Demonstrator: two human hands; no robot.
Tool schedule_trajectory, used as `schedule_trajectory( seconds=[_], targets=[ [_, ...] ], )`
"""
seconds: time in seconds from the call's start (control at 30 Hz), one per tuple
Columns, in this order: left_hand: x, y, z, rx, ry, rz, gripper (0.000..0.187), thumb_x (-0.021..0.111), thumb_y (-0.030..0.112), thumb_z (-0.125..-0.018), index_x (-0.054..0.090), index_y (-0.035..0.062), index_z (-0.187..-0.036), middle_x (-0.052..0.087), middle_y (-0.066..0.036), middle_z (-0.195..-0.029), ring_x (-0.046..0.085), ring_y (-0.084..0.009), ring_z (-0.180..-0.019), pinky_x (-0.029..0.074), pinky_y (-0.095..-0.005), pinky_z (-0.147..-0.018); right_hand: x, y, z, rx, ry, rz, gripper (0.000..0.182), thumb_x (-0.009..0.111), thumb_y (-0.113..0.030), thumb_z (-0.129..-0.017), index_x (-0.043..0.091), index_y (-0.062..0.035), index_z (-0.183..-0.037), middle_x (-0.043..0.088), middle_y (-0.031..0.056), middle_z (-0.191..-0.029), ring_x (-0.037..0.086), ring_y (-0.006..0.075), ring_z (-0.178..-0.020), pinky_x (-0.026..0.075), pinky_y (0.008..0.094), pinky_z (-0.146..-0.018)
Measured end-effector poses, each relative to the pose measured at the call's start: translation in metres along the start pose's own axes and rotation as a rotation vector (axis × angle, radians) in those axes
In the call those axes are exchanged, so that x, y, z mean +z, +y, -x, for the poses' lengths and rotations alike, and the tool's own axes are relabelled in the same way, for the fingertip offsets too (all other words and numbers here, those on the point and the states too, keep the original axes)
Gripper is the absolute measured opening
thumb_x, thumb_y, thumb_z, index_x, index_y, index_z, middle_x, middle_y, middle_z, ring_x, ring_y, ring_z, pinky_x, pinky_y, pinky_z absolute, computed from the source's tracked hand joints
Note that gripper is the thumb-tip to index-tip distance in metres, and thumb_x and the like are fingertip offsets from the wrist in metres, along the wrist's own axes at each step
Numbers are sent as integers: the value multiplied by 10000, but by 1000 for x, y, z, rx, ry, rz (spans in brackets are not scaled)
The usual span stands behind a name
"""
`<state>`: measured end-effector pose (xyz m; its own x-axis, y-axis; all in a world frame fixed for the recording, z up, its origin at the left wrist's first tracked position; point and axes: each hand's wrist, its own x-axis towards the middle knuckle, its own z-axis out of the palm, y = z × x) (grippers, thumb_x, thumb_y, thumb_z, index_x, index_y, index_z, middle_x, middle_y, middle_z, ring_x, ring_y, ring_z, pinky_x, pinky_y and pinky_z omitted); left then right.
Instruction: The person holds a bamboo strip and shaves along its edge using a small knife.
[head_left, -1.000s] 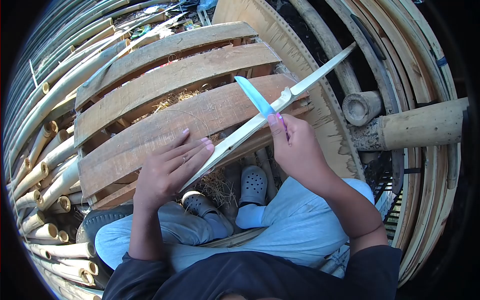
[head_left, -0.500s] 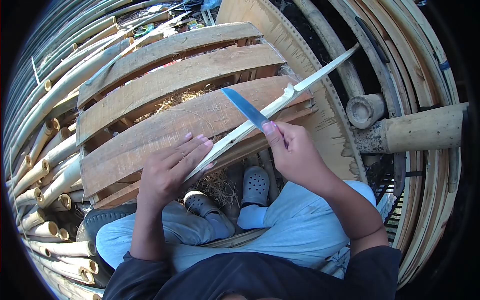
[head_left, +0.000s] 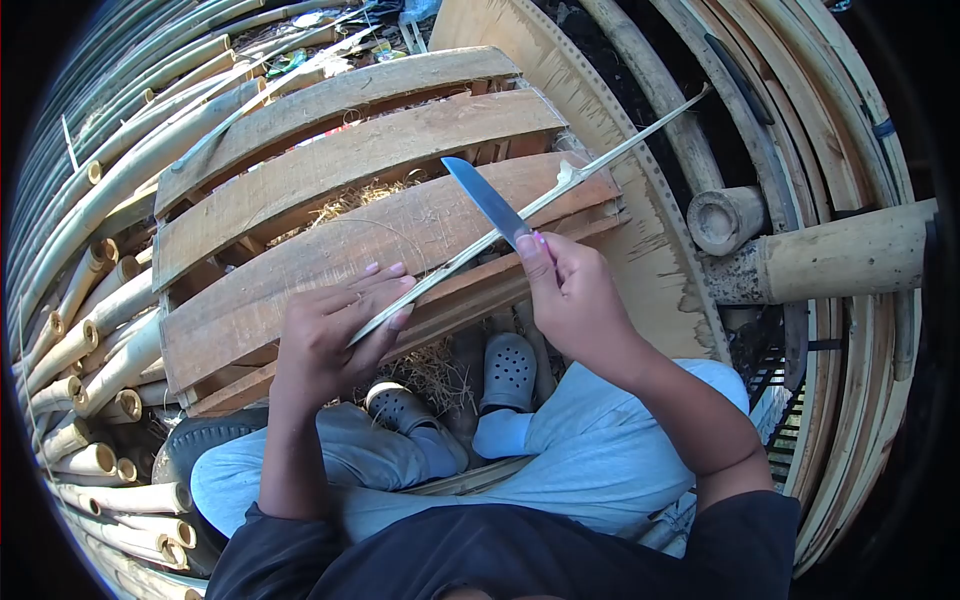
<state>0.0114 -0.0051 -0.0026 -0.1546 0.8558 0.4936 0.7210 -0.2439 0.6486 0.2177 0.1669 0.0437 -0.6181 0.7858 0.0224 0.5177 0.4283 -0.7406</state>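
Observation:
My left hand (head_left: 338, 322) grips a long, pale bamboo strip (head_left: 458, 262) near its lower end, thumb below and fingers on top. The strip runs up to the right, with a raised node partway along and its thin far tip past the wooden slats. In my right hand (head_left: 575, 300) is a knife (head_left: 483, 197), its bluish blade pointing up and left across the strip. The edge of the blade lies right at the strip, close to my thumb. Beneath both hands is a slatted wooden crate (head_left: 290, 250), and my left fingers are close over its nearest slat.
Bamboo poles (head_left: 130, 300) are stacked along the left. A curved plywood sheet (head_left: 655, 270) stands right of the crate, beside a thick bamboo pole (head_left: 850, 258) and long split strips (head_left: 850, 420). Shavings (head_left: 365, 195) lie between the slats; my clogs (head_left: 508, 370) are below.
The bamboo strip has turned more edge-on and looks narrower. My right hand and the knife have shifted slightly left and down along it. My left hand still holds the strip's lower end.

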Motion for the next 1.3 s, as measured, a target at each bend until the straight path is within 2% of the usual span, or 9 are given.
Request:
schedule_trajectory(
  seconds=[0.1, 0.17, 0.3, 0.7, 0.83, 0.97, 1.03, 1.17, 1.3],
  targets=[
    [-1, 2, -2, -55, 3, 42, 219, 737, 69, -910, 759, 3, -1119, 775, -148, -1089, 735, -307, -1108, 570, -451, -1033, -13, 1, -11, -129, -16, 58, 489, 492, -350, -1116, 572, 2, -786, 459, 72, -544, 395, 129, -502, 346, 361, -491],
    [-2, 2, -1, -69, -11, 42, 215, 727, 82, -923, 759, 6, -1122, 774, -148, -1094, 736, -306, -1106, 567, -449, -1036, -23, 12, -31, 37, 163, 10, 464, 540, -344, -1096, 575, 20, -810, 455, 129, -558, 390, 145, -506, 350, 376, -499],
    [-2, 2, -2, -77, -19, 54, 212, 724, 89, -929, 760, 10, -1122, 773, -150, -1092, 735, -304, -1108, 567, -445, -1035, 6, -6, 2, -35, -22, 18, 482, 522, -351, -1102, 566, 14, -790, 450, 133, -561, 388, 170, -511, 357, 396, -507],
    [-1, 2, 0, -92, -13, 52, 205, 719, 96, -937, 760, 13, -1119, 771, -145, -1110, 733, -299, -1112, 566, -438, -1035, -16, -6, -22, 85, 125, 119, 436, 547, -318, -1089, 609, 28, -832, 478, 166, -568, 447, 218, -498, 382, 393, -514],
    [-2, 2, -2, -97, -13, 56, 203, 718, 104, -940, 761, 15, -1117, 771, -142, -1110, 733, -299, -1109, 567, -436, -1033, 2, -8, -4, -79, 25, 60, 440, 522, -304, -1104, 612, 29, -830, 480, 138, -553, 447, 186, -485, 376, 383, -497],
    [-2, 3, -2, -91, -16, 37, 202, 718, 108, -941, 761, 22, -1119, 771, -140, -1110, 734, -301, -1105, 567, -438, -1033, -9, -10, -21, 117, 106, 70, 413, 557, -303, -1084, 609, 23, -836, 504, 191, -587, 508, 251, -499, 401, 406, -529],
    [-2, 3, -1, -93, -14, 34, 204, 719, 109, -940, 761, 23, -1120, 770, -141, -1112, 734, -302, -1104, 568, -438, -1032, 14, -16, 7, -119, 13, 73, 435, 516, -304, -1106, 612, 20, -833, 510, 143, -557, 487, 201, -476, 377, 380, -491],
    [-1, 4, -2, -99, -18, 31, 208, 723, 117, -938, 759, 24, -1121, 769, -138, -1120, 732, -306, -1105, 569, -437, -1031, -7, -1, -22, 114, 73, 35, 395, 558, -285, -1084, 613, 25, -847, 527, 178, -582, 483, 226, -495, 392, 401, -523],
    [-1, 2, -2, -82, -14, 16, 216, 727, 127, -936, 756, 24, -1124, 769, -133, -1123, 731, -306, -1106, 570, -436, -1029, 22, -22, 16, -79, -16, -6, 449, 503, -315, -1114, 610, 21, -837, 477, 86, -542, 418, 128, -490, 350, 359, -482]
  ],
)
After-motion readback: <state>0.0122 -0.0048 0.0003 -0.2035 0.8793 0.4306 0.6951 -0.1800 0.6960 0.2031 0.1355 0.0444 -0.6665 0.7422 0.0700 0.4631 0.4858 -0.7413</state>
